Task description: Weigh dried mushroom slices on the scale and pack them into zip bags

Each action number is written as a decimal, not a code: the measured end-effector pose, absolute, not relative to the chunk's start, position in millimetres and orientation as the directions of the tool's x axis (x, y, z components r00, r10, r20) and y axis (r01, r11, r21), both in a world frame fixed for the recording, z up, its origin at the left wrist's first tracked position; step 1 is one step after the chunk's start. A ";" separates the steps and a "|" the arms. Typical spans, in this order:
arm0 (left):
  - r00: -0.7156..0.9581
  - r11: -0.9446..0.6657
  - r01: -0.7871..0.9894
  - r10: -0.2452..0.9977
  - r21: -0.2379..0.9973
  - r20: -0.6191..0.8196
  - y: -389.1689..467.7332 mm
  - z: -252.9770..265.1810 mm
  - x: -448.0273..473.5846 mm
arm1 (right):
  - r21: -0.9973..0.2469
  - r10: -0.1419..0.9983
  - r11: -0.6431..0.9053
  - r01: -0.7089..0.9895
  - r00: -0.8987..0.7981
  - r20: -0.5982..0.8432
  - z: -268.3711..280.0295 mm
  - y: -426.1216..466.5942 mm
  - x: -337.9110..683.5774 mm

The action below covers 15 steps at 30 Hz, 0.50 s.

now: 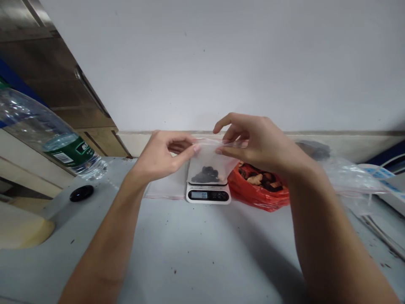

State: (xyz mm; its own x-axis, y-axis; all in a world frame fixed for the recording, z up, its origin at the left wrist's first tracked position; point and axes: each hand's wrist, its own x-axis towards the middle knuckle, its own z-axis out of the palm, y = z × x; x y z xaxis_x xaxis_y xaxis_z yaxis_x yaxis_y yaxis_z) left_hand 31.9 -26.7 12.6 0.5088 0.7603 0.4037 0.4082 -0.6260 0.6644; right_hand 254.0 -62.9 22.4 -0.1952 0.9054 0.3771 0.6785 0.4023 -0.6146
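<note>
Nearest us, thin metal rods (379, 234) lie toward the right edge of the counter (190, 253). Further in, we see a red plastic bag (262, 202) of brown and tan pieces, just beside the white digital scale (209, 200), whose display shows zeros. Near the left edge lies a black oval object (81, 193). Our clear zip bag (205, 157), dark pieces at its bottom, hangs upright at the scale's platform; we cannot tell whether it rests there. Our left hand (161, 155) pinches its upper left corner in a narrow grip; our right hand (264, 143) holds its upper right side between thumb and fingers, forefinger raised. A water bottle (68, 147) stands near the far left corner
</note>
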 end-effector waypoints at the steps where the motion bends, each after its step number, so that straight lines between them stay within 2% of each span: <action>1: 0.514 -0.640 0.410 0.750 0.650 0.415 -26.8 12.4 31.9 | -0.606 0.908 0.399 0.688 -0.202 0.368 22.8 -63.1 254.0; 9: 0.594 -0.814 0.344 0.575 0.469 0.563 -24.6 7.3 36.7 | -0.594 0.879 0.471 0.652 -0.291 0.377 25.3 -67.2 240.1; 15: 0.662 -0.850 0.308 0.514 0.428 0.545 -29.2 9.3 37.5 | -0.694 0.913 0.407 0.593 -0.283 0.294 29.9 -72.8 230.3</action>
